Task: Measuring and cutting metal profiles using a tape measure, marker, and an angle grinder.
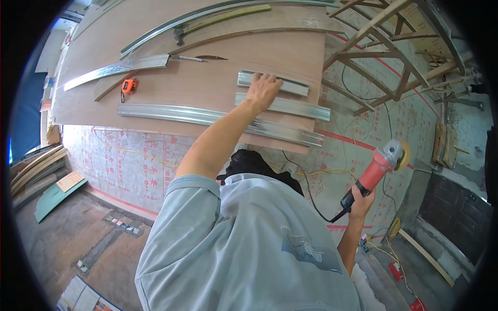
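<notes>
Left hand (264, 92), arm outstretched, lies half-curled on a channel (295, 88), grip unclear; right hand (362, 202), out sideways, clasps a grinder (372, 175).

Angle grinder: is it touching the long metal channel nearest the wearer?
Apart. The head view shows printed sheeting in the open gap between the angle grinder, held in the right hand, and the long metal channel.

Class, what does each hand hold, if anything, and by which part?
The right hand grips the angle grinder by its black rear end. The left hand touches a short metal channel; gripping unclear.
</notes>
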Available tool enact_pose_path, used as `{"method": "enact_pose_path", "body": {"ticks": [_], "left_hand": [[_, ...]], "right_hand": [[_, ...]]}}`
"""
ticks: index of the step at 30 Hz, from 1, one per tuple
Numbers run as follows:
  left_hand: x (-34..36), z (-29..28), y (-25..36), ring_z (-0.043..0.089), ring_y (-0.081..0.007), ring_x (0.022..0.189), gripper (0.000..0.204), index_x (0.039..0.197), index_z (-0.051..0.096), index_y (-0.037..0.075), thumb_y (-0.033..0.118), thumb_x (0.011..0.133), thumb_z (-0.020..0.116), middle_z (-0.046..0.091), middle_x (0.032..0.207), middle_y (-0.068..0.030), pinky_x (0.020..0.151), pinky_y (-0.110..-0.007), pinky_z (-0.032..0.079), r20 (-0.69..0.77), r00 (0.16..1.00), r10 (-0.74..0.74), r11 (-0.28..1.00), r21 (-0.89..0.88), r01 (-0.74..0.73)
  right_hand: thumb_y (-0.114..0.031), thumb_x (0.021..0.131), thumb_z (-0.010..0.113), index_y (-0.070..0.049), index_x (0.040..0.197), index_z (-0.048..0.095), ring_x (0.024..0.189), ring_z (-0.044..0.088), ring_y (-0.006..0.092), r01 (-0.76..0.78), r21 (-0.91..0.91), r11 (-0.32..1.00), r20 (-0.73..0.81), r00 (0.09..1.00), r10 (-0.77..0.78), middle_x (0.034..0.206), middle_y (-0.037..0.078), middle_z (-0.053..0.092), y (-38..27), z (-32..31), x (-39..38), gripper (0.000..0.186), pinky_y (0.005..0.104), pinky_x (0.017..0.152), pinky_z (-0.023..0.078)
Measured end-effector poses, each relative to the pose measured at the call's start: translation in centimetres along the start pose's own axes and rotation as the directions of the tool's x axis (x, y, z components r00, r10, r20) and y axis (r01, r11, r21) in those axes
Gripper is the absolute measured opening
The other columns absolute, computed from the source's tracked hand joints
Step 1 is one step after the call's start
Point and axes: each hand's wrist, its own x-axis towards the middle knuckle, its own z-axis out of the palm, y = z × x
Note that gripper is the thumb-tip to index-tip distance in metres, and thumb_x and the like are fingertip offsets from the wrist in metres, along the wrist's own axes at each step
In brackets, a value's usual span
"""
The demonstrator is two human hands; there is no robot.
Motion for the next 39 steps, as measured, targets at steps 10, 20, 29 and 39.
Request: {"method": "enact_pose_path", "body": {"ticks": [10,20,29,39], "left_hand": [[-1.5,-6.6,3.0,0.055,-0.0265,0.12,0.016,0.1,0.068,0.008,0.018,0.09,0.059,0.061,0.118,-0.0121,0.096,-0.045,0.042,-0.103,0.931,0.351,0.936,0.047,-0.348],[-3.5,-0.6,1.2,0.057,-0.0259,0.111,0.02,0.106,0.063,0.006,0.017,0.09,0.059,0.06,0.115,-0.011,0.096,-0.042,0.044,0.054,0.955,0.293,0.955,-0.063,-0.289],[-3.3,1.4,1.3,0.057,-0.0242,0.107,0.02,0.105,0.064,0.004,0.016,0.089,0.057,0.061,0.108,-0.009,0.089,-0.036,0.047,-0.047,0.962,0.27,0.96,-0.057,-0.273],[-3.3,0.8,1.4,0.056,-0.0254,0.109,0.026,0.114,0.061,0.003,0.012,0.089,0.059,0.059,0.109,-0.0095,0.092,-0.036,0.047,-0.017,0.968,0.249,0.961,-0.12,-0.249]], "right_hand": [[-0.001,0.082,0.07,0.0,0.123,0.051,0.073,0.066,0.0206,-0.163,0.102,0.981,-0.197,0.964,0.181,0.091,0.009,0.063,-1.5,6.2,-4.5,0.046,0.0336,0.068,0.056],[-0.001,0.082,0.069,-0.001,0.121,0.051,0.073,0.066,0.0206,-0.169,0.102,0.98,-0.092,0.98,0.179,0.092,0.01,0.064,-1.6,6.8,-4.8,0.043,0.033,0.068,0.057],[-0.001,0.082,0.069,0.0,0.123,0.051,0.073,0.067,0.021,-0.203,0.076,0.976,-0.067,0.976,0.208,0.092,0.01,0.063,-1.3,7.4,-4.6,0.045,0.0338,0.068,0.056],[-0.001,0.082,0.07,-0.001,0.122,0.052,0.072,0.067,0.0216,-0.216,0.063,0.974,-0.058,0.974,0.22,0.089,0.009,0.062,-1.1,7.3,-4.0,0.044,0.0345,0.067,0.057]]}}
